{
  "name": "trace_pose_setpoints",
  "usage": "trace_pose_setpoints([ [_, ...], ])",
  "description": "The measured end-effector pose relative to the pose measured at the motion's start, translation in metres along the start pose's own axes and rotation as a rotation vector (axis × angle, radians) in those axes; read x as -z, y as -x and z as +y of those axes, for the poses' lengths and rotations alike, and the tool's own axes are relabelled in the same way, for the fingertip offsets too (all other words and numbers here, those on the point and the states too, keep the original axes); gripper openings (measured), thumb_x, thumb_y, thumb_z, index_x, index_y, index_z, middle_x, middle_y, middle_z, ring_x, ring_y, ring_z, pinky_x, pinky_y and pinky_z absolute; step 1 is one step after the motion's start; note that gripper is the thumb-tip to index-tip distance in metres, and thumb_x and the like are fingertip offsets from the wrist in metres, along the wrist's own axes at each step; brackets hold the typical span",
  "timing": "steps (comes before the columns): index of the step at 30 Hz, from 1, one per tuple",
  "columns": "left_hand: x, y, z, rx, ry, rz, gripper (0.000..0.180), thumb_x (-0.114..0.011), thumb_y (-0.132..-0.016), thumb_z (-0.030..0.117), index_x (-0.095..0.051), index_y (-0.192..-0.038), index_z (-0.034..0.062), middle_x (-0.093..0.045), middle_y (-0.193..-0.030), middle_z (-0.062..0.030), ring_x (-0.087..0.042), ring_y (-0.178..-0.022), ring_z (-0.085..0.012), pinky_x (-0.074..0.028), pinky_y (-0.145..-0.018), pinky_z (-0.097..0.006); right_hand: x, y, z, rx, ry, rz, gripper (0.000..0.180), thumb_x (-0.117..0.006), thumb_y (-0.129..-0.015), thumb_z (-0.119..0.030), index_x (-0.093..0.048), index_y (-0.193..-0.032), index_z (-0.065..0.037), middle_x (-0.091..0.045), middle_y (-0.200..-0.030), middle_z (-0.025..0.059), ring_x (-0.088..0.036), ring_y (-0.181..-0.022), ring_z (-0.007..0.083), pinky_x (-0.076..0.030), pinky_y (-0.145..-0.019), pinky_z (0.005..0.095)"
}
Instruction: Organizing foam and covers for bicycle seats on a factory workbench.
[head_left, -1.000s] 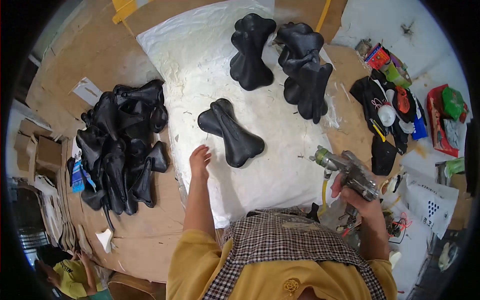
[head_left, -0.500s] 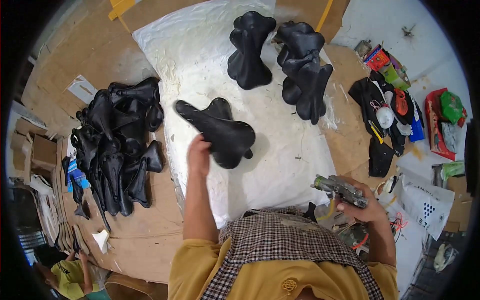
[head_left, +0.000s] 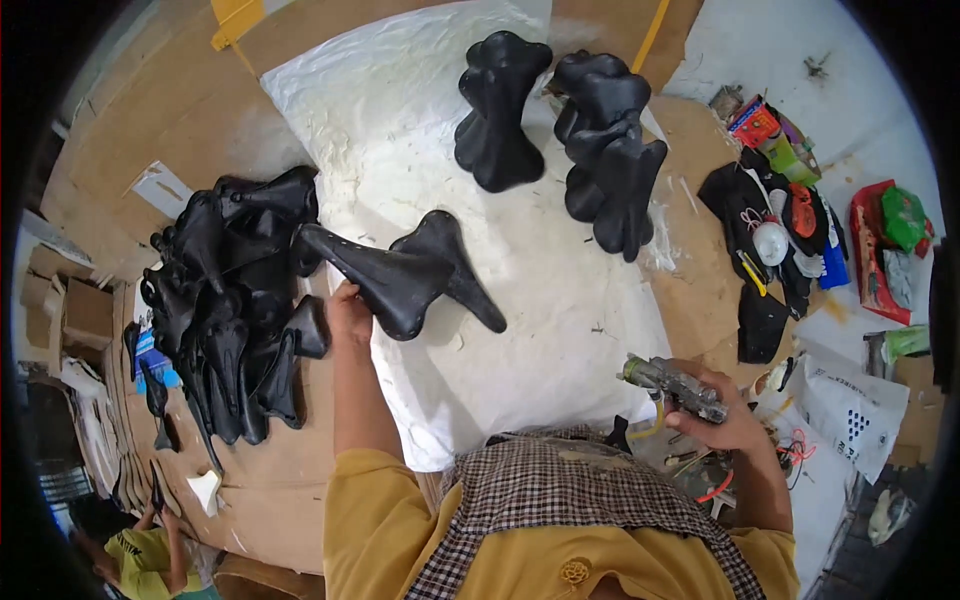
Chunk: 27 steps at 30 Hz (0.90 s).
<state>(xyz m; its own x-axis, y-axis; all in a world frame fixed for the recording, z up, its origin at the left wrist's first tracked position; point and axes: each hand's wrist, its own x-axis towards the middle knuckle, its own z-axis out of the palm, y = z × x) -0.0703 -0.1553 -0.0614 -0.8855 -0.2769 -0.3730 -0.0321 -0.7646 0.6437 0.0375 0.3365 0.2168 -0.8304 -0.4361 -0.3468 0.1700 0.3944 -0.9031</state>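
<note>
Nearest the checked apron (head_left: 585, 480), the spray gun (head_left: 690, 390) is clasped in the right hand (head_left: 715, 412), kept at about the same spot as half a second ago; its lower part is hidden by the fingers, and the trigger cannot be made out. By the left hand (head_left: 348, 315), a black saddle (head_left: 390, 285) is gripped at its edge, some of the fingers being hidden beneath it. Since the earlier frame it has been carried leftward, and more of the second saddle (head_left: 458, 262), lying on the white sheet (head_left: 540, 370), has been uncovered. The sheet's left edge is now crossed by the held saddle's nose, which is brought up to the heap of saddles (head_left: 225, 300); whether they touch cannot be told. Open room is left on the sheet between the second saddle and the spray gun. In the heap, pieces are covered by one another, so no count can be made. Farther off, the left stack (head_left: 500, 110) and right stack (head_left: 610, 150) are separated by a narrow gap. At the lower left, a co-worker (head_left: 145, 560) is partly cut off by the dark rim.
</note>
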Motion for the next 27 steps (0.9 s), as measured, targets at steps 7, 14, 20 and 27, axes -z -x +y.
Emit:
trace_pose_setpoints([
  [7,-0.052,-0.037,-0.047,0.023,-0.31,0.099,0.022,-0.052,-0.066,0.002,-0.05,-0.086,0.0078,-0.054,-0.083,-0.002,-0.05,-0.078,-0.0177,-0.037,-0.078,-0.034,0.011,-0.027,-0.031,0.275,0.078,0.469,0.058,-0.069,-0.074,-0.012,-0.042,-0.124,0.003,-0.057,-0.081,0.0053,-0.054,-0.069,0.0104,-0.045,-0.064,0.0241],
  [14,-0.106,-0.023,-0.017,-0.085,-0.327,-0.152,0.04,-0.05,-0.063,-0.01,-0.049,-0.1,0.0034,-0.058,-0.092,-0.0053,-0.056,-0.084,-0.0194,-0.045,-0.08,-0.03,0.024,-0.045,-0.041,0.406,-0.15,0.56,0.059,-0.071,-0.073,-0.016,-0.042,-0.12,0.003,-0.057,-0.08,0.0053,-0.054,-0.069,0.0118,-0.046,-0.065,0.025],
  [20,-0.2,-0.045,-0.017,-0.013,-0.347,-0.642,0.055,-0.052,-0.061,-0.009,-0.047,-0.115,-0.0011,-0.058,-0.105,-0.0086,-0.056,-0.097,-0.0198,-0.042,-0.09,-0.031,0.039,-0.073,0.003,0.119,0.007,0.38,0.052,-0.067,-0.075,-0.007,-0.045,-0.121,0.003,-0.057,-0.083,0.0011,-0.052,-0.075,0.0071,-0.043,-0.069,0.0215],
  [27,-0.287,-0.15,-0.043,-0.03,-0.471,-0.42,0.047,-0.053,-0.063,-0.01,-0.052,-0.108,0.0004,-0.06,-0.098,-0.0082,-0.057,-0.09,-0.021,-0.044,-0.085,-0.031,0.038,-0.093,0.02,0.092,-0.09,0.34,0.056,-0.068,-0.074,-0.006,-0.043,-0.122,0.004,-0.056,-0.084,0.0013,-0.052,-0.077,0.0075,-0.044,-0.07,0.0222],
])
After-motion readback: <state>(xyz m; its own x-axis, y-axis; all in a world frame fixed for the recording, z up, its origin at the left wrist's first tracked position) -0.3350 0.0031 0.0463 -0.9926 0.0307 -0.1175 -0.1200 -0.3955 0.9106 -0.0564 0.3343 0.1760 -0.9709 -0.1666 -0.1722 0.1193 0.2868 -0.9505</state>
